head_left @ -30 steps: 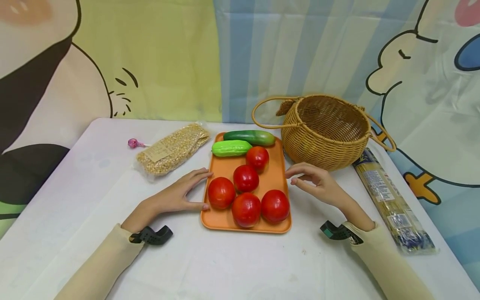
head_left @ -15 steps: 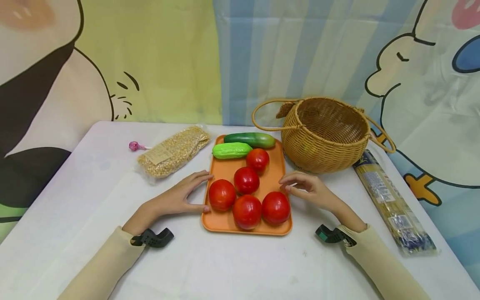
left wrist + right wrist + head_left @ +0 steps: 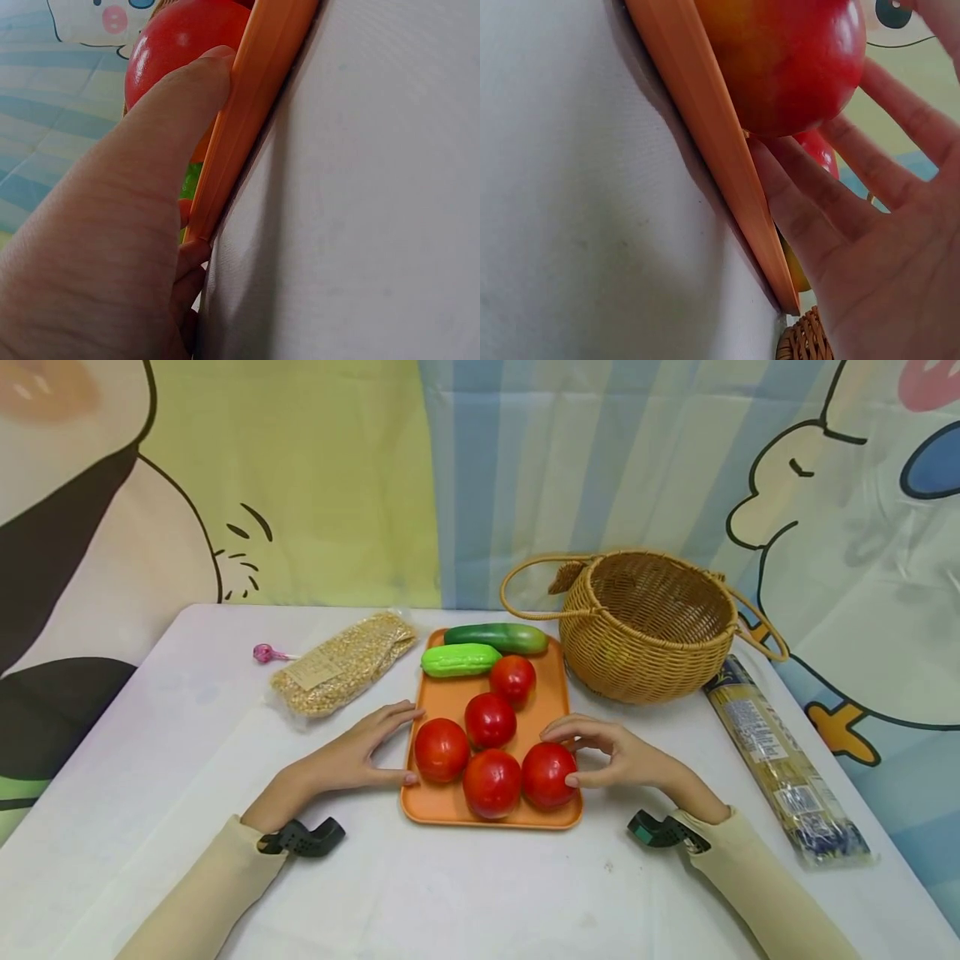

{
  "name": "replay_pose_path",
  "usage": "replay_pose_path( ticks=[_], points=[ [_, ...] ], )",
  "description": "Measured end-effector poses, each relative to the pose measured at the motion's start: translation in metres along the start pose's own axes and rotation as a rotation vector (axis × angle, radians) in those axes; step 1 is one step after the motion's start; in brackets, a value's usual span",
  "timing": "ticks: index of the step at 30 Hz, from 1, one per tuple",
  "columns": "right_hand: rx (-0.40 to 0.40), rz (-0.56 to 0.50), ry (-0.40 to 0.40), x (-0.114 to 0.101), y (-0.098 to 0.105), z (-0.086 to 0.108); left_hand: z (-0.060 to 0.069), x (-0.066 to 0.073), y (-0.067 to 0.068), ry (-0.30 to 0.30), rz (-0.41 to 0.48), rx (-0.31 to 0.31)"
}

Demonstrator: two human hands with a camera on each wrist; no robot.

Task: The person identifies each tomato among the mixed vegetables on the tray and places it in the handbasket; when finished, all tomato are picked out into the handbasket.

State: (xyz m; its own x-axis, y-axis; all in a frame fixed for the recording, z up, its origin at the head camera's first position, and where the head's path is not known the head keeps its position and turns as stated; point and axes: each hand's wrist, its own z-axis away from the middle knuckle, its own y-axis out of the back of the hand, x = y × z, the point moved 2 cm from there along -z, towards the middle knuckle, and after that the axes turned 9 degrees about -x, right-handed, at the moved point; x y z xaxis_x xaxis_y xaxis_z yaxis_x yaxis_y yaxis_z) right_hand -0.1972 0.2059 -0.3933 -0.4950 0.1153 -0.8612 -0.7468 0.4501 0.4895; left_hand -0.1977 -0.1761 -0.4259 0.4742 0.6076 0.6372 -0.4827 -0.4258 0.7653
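Observation:
An orange tray [image 3: 438,814] holds several shiny red apples [image 3: 492,783], a light green cucumber [image 3: 461,660] and a dark green cucumber [image 3: 497,638]. At the tray's left side is my left hand [image 3: 356,750], its thumb and fingers spread along the rim; in the left wrist view the thumb lies over the edge beside an apple [image 3: 176,45]. Around the front right apple [image 3: 547,775] reaches my right hand [image 3: 618,756]. The right wrist view shows its fingers extended behind that apple [image 3: 795,67], with the thumb held away and partly out of frame.
A wicker basket [image 3: 645,660] with handles stands behind the tray's right side. A long packet of noodles [image 3: 783,768] lies at the right. Back left are a bag of yellow grains [image 3: 345,664] and a pink lollipop [image 3: 264,653]. A patterned curtain [image 3: 300,485] hangs behind.
My right hand has moved left and nearer from beside the tray to the front right apple, its thumb and fingers now parted around it. The left hand has stayed at the tray.

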Motion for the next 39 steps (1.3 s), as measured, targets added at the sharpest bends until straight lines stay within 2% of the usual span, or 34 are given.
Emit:
replay_pose_path(
  ticks=[6,12,23,31,39],
  points=[
    [-0.080,0.020,-0.016,-0.0030,-0.0036,-0.0014,0.0008,0.0018,0.0013,0.006,0.007,-0.008],
    [-0.068,0.035,0.013,-0.0004,-0.0061,-0.0012,0.0011,0.0026,0.0013,-0.015,0.007,-0.006],
    [-0.072,0.007,-0.035,-0.0013,-0.0042,0.0004,0.0002,0.0020,0.0009,-0.016,0.003,-0.002],
    [-0.080,-0.001,-0.022,-0.0018,-0.0024,-0.0002,0.0011,0.0010,-0.0006,-0.007,-0.005,0.006],
    [-0.071,-0.001,-0.024,-0.0022,0.0000,0.0039,-0.0003,0.0010,0.0009,-0.026,-0.011,0.005]
  ],
)
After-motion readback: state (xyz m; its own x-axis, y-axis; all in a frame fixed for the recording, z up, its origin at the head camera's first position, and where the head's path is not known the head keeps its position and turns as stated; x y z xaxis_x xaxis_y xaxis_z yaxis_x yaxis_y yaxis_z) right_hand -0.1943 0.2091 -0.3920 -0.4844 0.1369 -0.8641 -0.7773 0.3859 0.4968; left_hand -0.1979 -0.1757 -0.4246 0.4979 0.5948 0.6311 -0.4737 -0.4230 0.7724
